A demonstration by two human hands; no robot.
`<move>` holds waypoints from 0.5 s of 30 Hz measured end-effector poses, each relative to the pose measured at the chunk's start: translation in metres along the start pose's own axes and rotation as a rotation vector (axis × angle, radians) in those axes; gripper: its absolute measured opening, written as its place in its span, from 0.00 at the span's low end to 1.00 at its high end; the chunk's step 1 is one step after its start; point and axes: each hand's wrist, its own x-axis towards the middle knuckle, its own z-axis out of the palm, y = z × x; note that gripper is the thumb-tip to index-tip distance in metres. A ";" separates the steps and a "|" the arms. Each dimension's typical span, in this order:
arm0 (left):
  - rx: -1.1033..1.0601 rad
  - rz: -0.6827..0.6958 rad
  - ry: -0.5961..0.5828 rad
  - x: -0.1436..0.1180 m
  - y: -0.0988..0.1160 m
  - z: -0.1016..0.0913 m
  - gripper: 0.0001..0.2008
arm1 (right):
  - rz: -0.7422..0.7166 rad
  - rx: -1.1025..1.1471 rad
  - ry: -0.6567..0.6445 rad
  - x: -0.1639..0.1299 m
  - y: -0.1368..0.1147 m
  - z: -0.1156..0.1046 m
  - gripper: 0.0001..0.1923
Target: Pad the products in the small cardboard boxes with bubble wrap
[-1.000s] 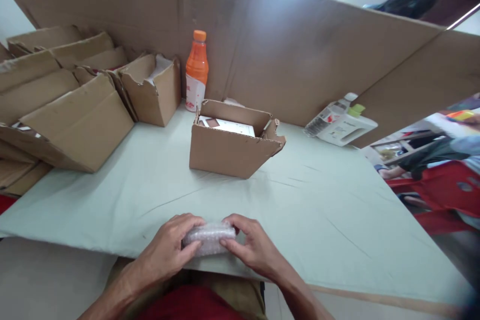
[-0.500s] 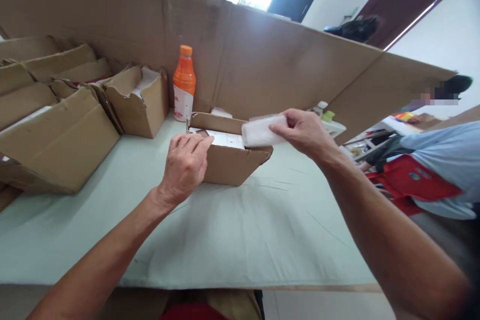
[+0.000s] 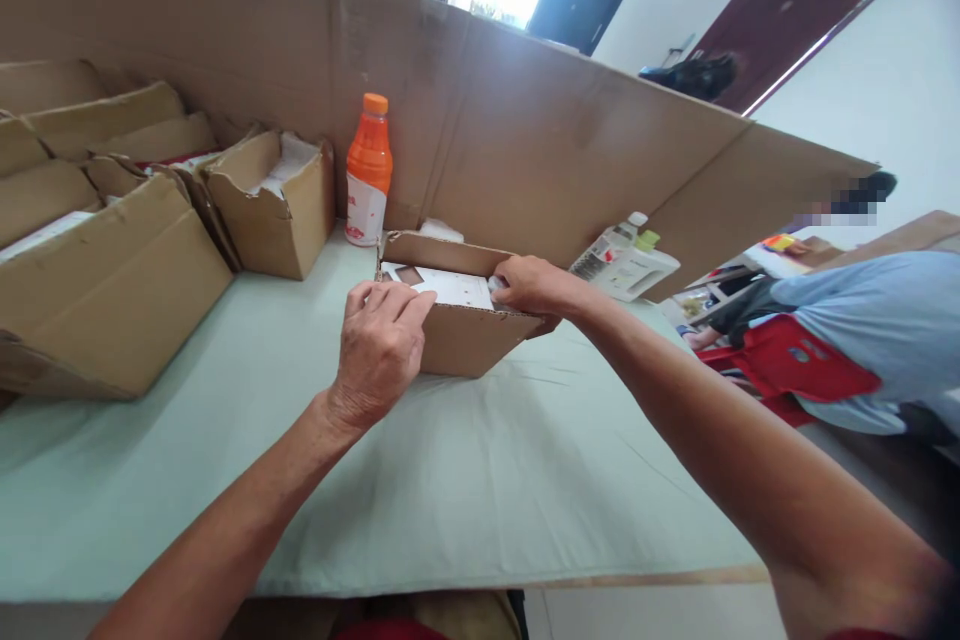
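Observation:
An open cardboard box (image 3: 465, 345) sits in the middle of the pale green table (image 3: 480, 480). My left hand (image 3: 379, 350) grips its near left wall, fingers hooked over the rim. My right hand (image 3: 529, 285) is at the box's right end, fingers closed on a bubble-wrapped packet (image 3: 496, 283) that is mostly down inside the box and almost hidden. White cartons (image 3: 442, 285) lie inside the box.
An orange drink bottle (image 3: 368, 170) stands behind the box. Several open cardboard boxes (image 3: 112, 260) crowd the left side. A tall cardboard screen (image 3: 585, 150) walls the back. A white container (image 3: 626, 265) lies at the right. A seated person in blue (image 3: 877, 330) is beyond the table's right edge.
Both hands lifted the bubble-wrapped packet from the table's near edge. My right hand carried it over the box and lowered it inside. My left hand moved onto the box wall.

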 end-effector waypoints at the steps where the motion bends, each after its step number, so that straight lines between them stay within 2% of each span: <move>1: -0.011 -0.002 0.003 0.000 0.001 0.001 0.17 | -0.020 0.011 -0.004 -0.003 0.002 0.000 0.06; 3: -0.036 -0.019 0.029 -0.001 0.003 0.001 0.18 | -0.064 0.055 0.038 -0.010 0.009 0.001 0.06; 4: -0.050 -0.040 0.053 -0.002 0.003 0.000 0.20 | -0.081 0.105 0.109 -0.016 0.013 0.003 0.07; 5: -0.065 -0.072 0.087 -0.004 0.003 -0.001 0.22 | -0.093 0.179 0.221 -0.022 0.018 0.006 0.08; 8: -0.127 -0.215 0.173 -0.015 -0.001 -0.005 0.29 | -0.076 0.478 0.702 -0.048 0.037 0.029 0.10; 10: -0.197 -0.336 0.152 -0.029 -0.008 -0.005 0.32 | -0.043 0.642 0.923 -0.067 0.051 0.054 0.10; 12: -0.271 -0.469 0.075 -0.045 -0.014 -0.003 0.33 | -0.017 0.753 0.991 -0.082 0.063 0.083 0.10; 15: -0.367 -0.637 -0.047 -0.068 -0.019 0.003 0.34 | -0.024 0.847 0.952 -0.091 0.069 0.121 0.15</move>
